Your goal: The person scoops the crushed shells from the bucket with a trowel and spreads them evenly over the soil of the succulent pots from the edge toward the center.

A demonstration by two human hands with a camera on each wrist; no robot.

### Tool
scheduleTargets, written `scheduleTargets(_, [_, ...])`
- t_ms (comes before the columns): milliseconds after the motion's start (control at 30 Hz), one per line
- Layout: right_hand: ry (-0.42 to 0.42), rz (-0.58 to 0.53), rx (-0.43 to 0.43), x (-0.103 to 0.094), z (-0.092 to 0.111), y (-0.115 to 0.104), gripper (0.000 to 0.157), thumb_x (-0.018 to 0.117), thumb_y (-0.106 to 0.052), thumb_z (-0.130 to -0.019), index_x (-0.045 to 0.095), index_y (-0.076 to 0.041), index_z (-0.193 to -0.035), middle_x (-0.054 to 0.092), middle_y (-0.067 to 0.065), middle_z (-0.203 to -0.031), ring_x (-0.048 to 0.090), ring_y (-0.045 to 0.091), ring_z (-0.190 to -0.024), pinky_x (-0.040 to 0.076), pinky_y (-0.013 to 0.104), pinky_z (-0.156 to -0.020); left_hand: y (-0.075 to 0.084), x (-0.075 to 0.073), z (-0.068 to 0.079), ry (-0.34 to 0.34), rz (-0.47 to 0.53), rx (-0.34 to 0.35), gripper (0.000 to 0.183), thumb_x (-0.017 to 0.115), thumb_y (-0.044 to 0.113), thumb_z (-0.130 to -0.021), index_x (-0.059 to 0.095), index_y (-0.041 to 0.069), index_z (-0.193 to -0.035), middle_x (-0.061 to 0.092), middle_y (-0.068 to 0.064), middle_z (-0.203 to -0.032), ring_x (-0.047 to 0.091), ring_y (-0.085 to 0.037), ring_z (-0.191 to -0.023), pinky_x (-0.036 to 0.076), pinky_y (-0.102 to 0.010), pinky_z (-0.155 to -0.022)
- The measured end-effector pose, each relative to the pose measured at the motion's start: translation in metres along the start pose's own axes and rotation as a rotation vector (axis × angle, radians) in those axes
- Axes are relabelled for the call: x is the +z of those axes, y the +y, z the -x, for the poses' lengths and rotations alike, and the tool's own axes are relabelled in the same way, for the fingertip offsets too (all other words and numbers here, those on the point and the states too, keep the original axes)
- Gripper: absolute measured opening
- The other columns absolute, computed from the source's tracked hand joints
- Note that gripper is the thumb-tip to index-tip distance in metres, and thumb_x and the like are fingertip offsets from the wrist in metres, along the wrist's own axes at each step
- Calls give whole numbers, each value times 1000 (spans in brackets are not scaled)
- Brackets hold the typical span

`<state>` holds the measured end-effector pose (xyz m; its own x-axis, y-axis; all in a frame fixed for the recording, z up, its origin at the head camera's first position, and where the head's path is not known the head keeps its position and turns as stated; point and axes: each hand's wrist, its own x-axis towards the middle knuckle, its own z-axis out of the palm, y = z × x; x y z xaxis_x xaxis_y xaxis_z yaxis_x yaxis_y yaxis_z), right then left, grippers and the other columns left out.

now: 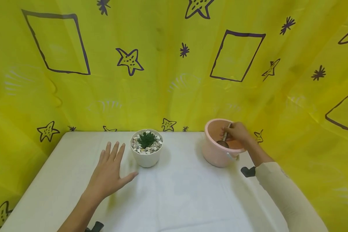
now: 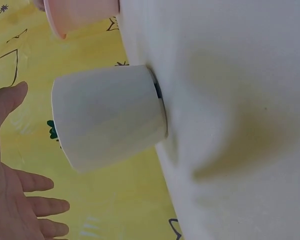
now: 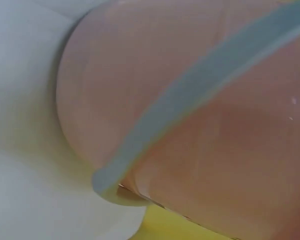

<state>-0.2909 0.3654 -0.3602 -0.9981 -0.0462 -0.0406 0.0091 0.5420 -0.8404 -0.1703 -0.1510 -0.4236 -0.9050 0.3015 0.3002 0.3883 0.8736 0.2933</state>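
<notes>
Inside the pink bucket [image 1: 214, 155] at the right back, my right hand [image 1: 238, 132] grips the metallic handle of a ladle [image 1: 226, 132]. Its dark round bowl is low in the bucket, partly behind the rim. The right wrist view shows the bucket's wall [image 3: 115, 85] and its pale carrying handle [image 3: 175, 105]; neither hand nor ladle appears there. My left hand [image 1: 108, 170] hovers left of a white flowerpot [image 1: 146, 159], fingers spread and holding nothing. A green succulent [image 1: 146, 140] stands in pebbles in that pot. The left wrist view shows the flowerpot [image 2: 107, 117] apart from the fingers [image 2: 40, 181].
A white-covered table [image 1: 188, 196] carries the flowerpot and the bucket, both near its back edge. Behind it hangs a yellow curtain [image 1: 159, 93] printed with stars and frames. Dark strap pieces [image 1: 247, 171] show near both wrists.
</notes>
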Motion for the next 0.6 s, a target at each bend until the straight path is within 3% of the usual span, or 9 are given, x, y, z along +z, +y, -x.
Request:
scheduleTargets(133, [-18,62,14,7,2,4,28,64,-11,-106,63,15,-115,71,27,-105,70,28,-87,63,32,-79,2,2,2,-3,-11,6,109,77,59,-87,32,-7,-160,27,-33,-165,11,-56,-154,15,-69,-122])
scheduleTargets(233, [-20,121,13,11,7,1,25,65,-10,-105,60,12,-116,66,22,-98,64,28,-84,59,29,-75,5,5,3,-8,-19,11,109,77,60,-86,33,-7,-160,27,-32,-165,12,-55,-154,15,-69,-122])
scheduleTargets(367, [5,339,-35,17,15,-7,28,59,-19,-109,56,9,-112,57,12,-76,57,24,-70,49,31,-63,8,7,2,-19,-35,12,110,76,62,-86,32,-6,-161,26,-31,-166,11,-55,-155,14,-68,-122])
scheduleTargets(433, [27,485,-89,23,22,-12,39,53,-23,-112,54,14,-123,59,17,-75,59,30,-69,53,38,-66,10,7,2,-24,-45,11,111,75,64,-87,32,-6,-161,25,-31,-167,10,-54,-155,13,-68,-122])
scheduleTargets(500, [70,620,-159,31,31,-19,51,49,-26,-113,49,21,-133,65,28,-88,66,40,-84,57,50,-83,11,6,2,-23,-51,10,111,74,64,-87,31,-5,-162,24,-31,-167,9,-54,-155,13,-68,-122])
scheduleTargets(533, [94,680,-192,35,37,-23,57,48,-27,-113,45,23,-139,67,34,-103,66,45,-99,54,56,-96,11,6,1,-21,-55,10,111,74,64,-87,30,-5,-162,24,-31,-167,10,-54,-155,13,-68,-123])
scheduleTargets(600, [142,745,-230,45,51,-30,69,49,-31,-112,34,25,-149,54,42,-136,52,53,-130,37,64,-114,13,5,1,-16,-59,9,111,74,64,-87,30,-4,-162,24,-30,-168,9,-53,-155,12,-68,-123])
